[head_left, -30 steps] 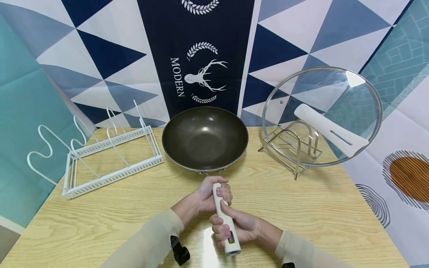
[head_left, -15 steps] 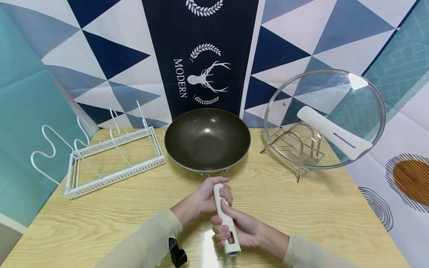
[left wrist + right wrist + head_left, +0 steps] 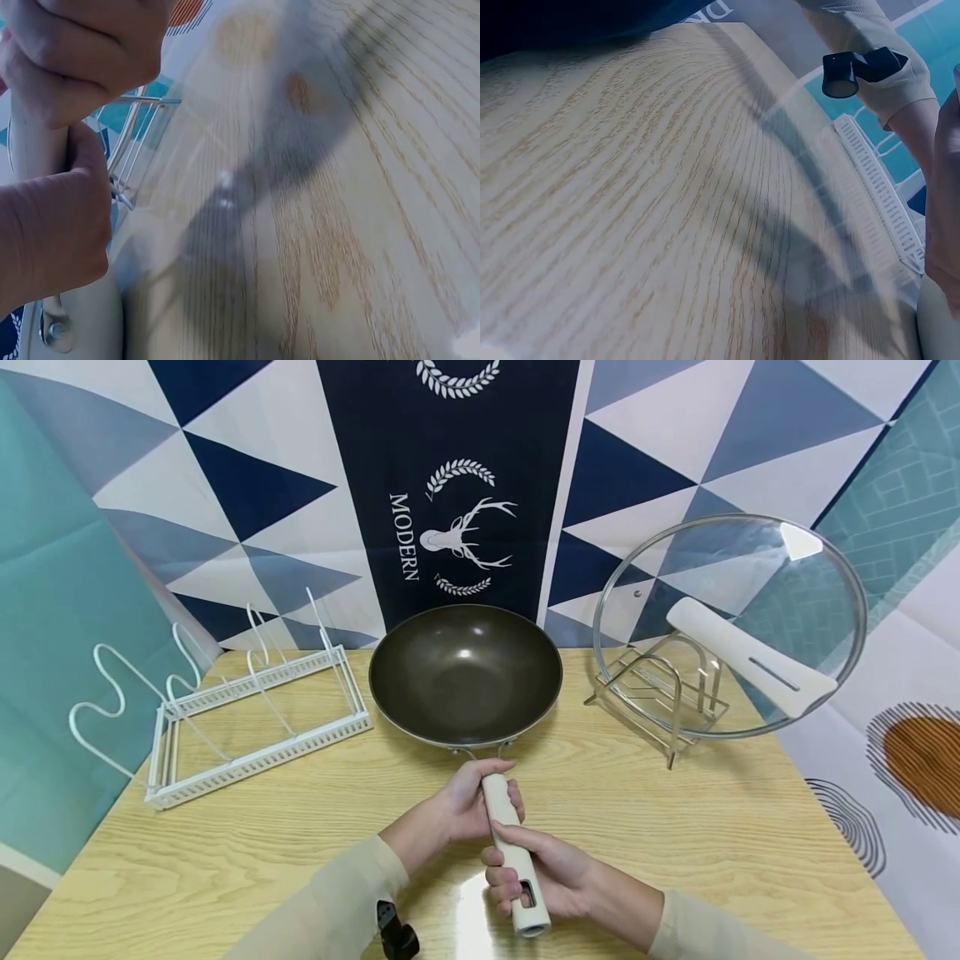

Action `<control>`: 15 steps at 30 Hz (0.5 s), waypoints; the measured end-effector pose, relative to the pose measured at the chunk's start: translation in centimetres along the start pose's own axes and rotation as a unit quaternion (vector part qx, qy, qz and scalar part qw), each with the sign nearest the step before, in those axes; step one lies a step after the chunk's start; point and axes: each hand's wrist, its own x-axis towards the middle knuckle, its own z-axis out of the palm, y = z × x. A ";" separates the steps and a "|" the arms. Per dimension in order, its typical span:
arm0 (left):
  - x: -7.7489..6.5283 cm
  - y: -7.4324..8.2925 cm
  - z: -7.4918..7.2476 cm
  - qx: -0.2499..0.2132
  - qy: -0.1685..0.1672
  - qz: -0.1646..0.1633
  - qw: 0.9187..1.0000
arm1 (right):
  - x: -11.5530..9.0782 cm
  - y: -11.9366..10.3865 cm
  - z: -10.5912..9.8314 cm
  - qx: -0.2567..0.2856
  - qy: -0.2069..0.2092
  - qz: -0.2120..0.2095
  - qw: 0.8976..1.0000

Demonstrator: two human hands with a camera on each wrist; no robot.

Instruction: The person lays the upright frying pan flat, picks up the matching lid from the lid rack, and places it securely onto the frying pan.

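Mid-rear of pale wood-grain worktop [image 3: 675,843], btwn white slatted rack [image 3: 258,762] & gold wire stand [image 3: 677,710]: round dark-brown wok [image 3: 465,675], barely shifted. Its cream tubular handle [image 3: 517,864]: free end swung slightly R vs moment ago. Both hands clamped on handle, L hand [image 3: 470,802] nr wok, R hand [image 3: 551,877] lower. Prob. grip adj., wok not yet lifted.

Curled fingers [image 3: 502,874] partly hide the pan handle [image 3: 514,853] (both sleeves [image 3: 330,893] leave the lower edge).
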 end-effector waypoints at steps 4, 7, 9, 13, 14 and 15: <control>-0.2 0.0 -0.1 0.021 0.007 0.011 1.000 | -0.3 0.1 -0.2 -0.016 0.014 -0.004 1.000; -0.4 -0.2 -0.2 0.013 0.009 0.016 1.000 | -0.5 0.2 -0.4 -0.028 0.024 -0.008 0.999; -0.6 -0.2 -0.2 0.009 0.015 0.020 1.000 | -0.6 0.2 -0.4 -0.033 0.033 -0.011 0.999; -1.2 0.1 -0.2 0.022 0.033 0.036 0.999 | -0.7 0.0 -0.2 -0.042 0.058 -0.016 0.997; -1.4 0.2 -0.3 0.028 0.038 0.039 0.998 | -0.8 -0.1 -0.2 -0.044 0.061 -0.017 0.997; -1.5 0.3 -0.3 0.035 0.042 0.042 0.998 | -0.9 -0.2 -0.2 -0.049 0.062 -0.019 0.997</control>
